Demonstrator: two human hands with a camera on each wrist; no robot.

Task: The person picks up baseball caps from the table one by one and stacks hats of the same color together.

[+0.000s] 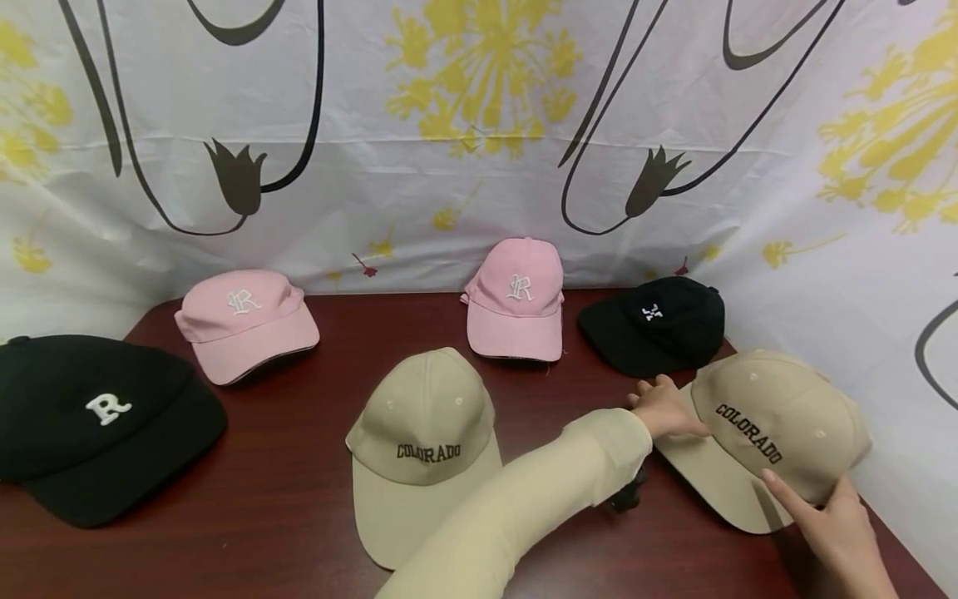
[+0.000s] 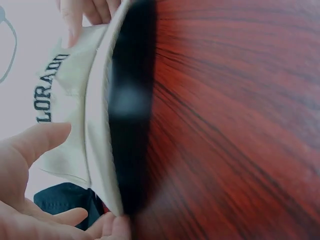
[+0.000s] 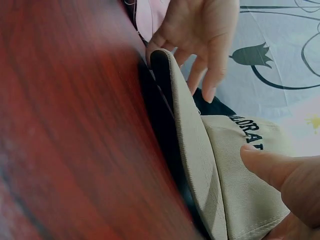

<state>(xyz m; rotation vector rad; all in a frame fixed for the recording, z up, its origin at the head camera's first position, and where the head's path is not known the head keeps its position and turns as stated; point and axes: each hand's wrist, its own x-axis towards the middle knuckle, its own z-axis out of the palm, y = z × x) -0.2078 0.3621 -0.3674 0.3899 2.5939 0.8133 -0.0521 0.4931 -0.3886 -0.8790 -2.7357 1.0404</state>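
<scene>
A beige baseball cap (image 1: pixel 793 391) lettered COLORADO sits at the right of the table, its brim toward the front left. My left hand (image 1: pixel 666 412) is at the brim's far left side, thumb pointing toward the crown and fingers spread loosely. In the left wrist view, fingertips of the left hand (image 2: pixel 17 165) are right at the brim's corner. My right hand (image 1: pixel 834 524) holds the cap's near side. The right wrist view shows the thumb of the right hand (image 3: pixel 300 185) pressed on the front panel by the lettering; its other fingers are mostly hidden.
Another beige COLORADO cap (image 1: pixel 427 416) sits mid-table, partly behind my left sleeve (image 1: pixel 524 507). Two pink caps, one left (image 1: pixel 243 312) and one central (image 1: pixel 516 291), stand farther back. A small black cap (image 1: pixel 666 324) lies behind my left hand; a larger black cap (image 1: pixel 105 416) is far left.
</scene>
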